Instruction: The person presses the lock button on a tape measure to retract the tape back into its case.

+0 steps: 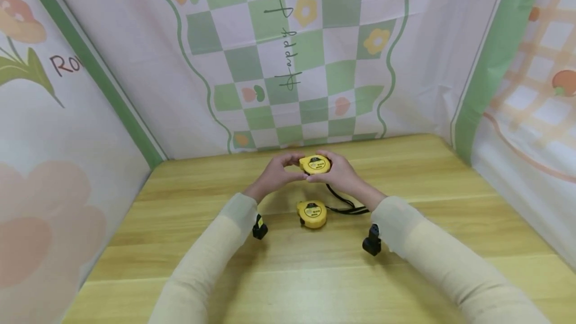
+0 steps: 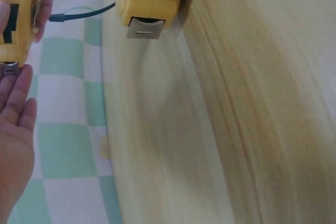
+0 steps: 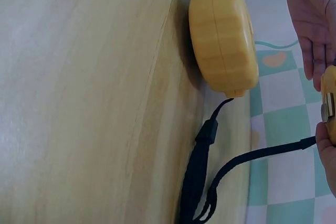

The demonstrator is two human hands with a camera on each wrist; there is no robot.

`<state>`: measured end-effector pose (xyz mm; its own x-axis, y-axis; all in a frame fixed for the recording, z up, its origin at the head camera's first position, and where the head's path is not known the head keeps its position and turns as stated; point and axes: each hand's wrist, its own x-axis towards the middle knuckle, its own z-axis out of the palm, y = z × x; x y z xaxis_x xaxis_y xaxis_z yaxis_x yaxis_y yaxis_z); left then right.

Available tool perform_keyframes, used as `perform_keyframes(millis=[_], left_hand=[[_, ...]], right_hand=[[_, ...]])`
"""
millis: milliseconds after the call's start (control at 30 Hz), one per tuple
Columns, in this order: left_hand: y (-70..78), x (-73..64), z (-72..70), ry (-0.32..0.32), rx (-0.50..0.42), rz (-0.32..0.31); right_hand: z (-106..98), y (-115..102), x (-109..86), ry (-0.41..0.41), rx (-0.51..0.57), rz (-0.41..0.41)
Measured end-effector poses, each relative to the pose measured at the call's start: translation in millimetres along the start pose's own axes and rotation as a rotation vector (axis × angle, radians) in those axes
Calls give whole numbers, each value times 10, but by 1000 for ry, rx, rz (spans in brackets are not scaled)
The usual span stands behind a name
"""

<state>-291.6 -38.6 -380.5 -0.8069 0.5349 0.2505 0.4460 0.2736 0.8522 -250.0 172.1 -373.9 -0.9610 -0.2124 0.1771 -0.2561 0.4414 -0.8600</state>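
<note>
In the head view my right hand [image 1: 339, 170] grips a yellow tape measure [image 1: 315, 164] by its right side, held above the far part of the table. My left hand [image 1: 280, 174] meets its left side, thumb at the lower edge by the metal hook. The left wrist view shows the hook [image 2: 9, 68] right at the left fingertips [image 2: 23, 80], with the other fingers fairly straight. A second yellow tape measure [image 1: 312, 214] lies on the table just below the hands. Its black strap [image 3: 195, 177] runs off to the right.
The wooden table [image 1: 306, 284] ends at a curtain [image 1: 288, 109] with green checks behind the hands. Patterned cloth [image 1: 49, 164] also hangs on both sides. A small black camera [image 1: 259, 227] sits at the left wrist, another black camera [image 1: 372, 240] at the right.
</note>
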Motion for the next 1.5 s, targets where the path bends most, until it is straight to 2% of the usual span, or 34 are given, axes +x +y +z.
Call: perform_keyframes(millis=[267, 467, 600, 667, 833, 900, 1167, 1400, 1500], left_hand=[[-72, -30, 12, 7, 37, -6], [-149, -50, 17, -7, 63, -2], [-184, -63, 31, -23, 76, -26], [-197, -68, 41, -27, 80, -37], [-232, -61, 52, -37, 108, -43], [-251, -54, 52, -44, 112, -47], [-355, -48, 60, -94, 133, -106], [-411, -50, 77, -125, 143, -145], [-447, -49, 82, -123, 105, -157]], right_hand=[[23, 86, 51, -59, 1, 1], [18, 161, 82, -134, 9, -20], [3, 200, 80, -191, 16, -16], [-12, 129, 41, -212, 12, -8], [10, 174, 73, -209, -24, 19], [32, 285, 128, -199, -38, 26], [78, 364, 135, -207, -65, 69], [119, 410, 142, -217, -38, 100], [133, 428, 144, -216, -17, 121]])
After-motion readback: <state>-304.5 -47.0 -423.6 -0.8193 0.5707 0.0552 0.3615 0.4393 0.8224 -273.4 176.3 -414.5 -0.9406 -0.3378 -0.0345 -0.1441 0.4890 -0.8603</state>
